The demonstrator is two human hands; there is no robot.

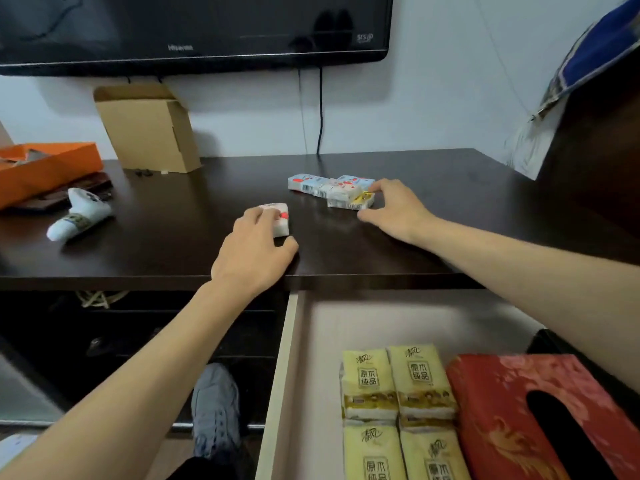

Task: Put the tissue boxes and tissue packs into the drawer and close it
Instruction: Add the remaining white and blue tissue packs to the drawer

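Left hand (pixel 254 252) reaches palm down over the desk (pixel 173 237), fingers curled over a small tissue pack (pixel 278 218), thumb at its near edge. Grip looks closed on it, pack on the surface. Right hand (pixel 394 209) stretched further out, fingers half spread around the end of a cluster of packs (pixel 334 188); touching, can't tell if it's gripping.

Dark desk against a white wall, TV (pixel 194 29) above. Cardboard box (pixel 149 129) and orange box (pixel 45 168) at the back left, sock (pixel 81 216) near them.

Drawer (pixel 287 375) open below the desk edge: four yellow packs (pixel 398 410) in a block, red tissue box (pixel 519 417) touching their right side.
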